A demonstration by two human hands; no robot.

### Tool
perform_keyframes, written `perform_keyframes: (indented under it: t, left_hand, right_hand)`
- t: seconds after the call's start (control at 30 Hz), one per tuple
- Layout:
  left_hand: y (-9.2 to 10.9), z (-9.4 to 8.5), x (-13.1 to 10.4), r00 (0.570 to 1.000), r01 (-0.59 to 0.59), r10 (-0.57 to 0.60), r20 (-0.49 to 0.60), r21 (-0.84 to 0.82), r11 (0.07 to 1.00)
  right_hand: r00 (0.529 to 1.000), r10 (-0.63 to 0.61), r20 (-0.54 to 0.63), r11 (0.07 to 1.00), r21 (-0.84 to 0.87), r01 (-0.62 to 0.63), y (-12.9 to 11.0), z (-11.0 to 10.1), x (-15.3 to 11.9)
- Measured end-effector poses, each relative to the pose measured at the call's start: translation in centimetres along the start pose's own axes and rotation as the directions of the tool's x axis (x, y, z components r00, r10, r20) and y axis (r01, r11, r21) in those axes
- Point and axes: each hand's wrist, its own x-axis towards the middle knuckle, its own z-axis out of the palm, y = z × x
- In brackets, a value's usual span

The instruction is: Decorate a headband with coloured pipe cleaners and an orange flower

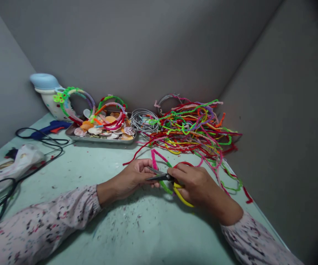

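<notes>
Metal-bladed scissors (168, 177) are gripped by the handles in the right hand (197, 184); the blades are parted beside the left hand (134, 175), by whose fingertips a pink-and-green fuzzy strand (154, 160) is pinched above the table (115, 235). A metal tray (101, 140) is filled with shells (95, 131); contents of the plastic bag (29, 158) cannot be clearly identified

The right hand (199, 182) hides part of the scissors (167, 177), and the left edge crops the plastic bag (23, 161).
</notes>
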Motion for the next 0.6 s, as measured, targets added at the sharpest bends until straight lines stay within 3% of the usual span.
perform_keyframes:
  t: [0.4,0.5,0.6]
  left_hand:
    - [-0.3,0.0,0.0,1.0,-0.004,0.006,0.028,-0.051,0.999]
    - [-0.1,0.1,-0.1,0.999,0.002,0.001,0.055,-0.046,0.999]
    - [0.2,0.4,-0.2,0.997,0.015,-0.01,0.074,-0.061,0.998]
  right_hand:
    - [0.998,-0.009,-0.067,0.999,0.052,0.012,0.3,0.8,-0.3]
    - [0.99,0.076,-0.118,0.985,0.161,-0.057,1.2,0.2,-0.2]
    - [0.957,0.259,-0.133,0.959,0.15,-0.239,2.8,-1.8,-0.4]
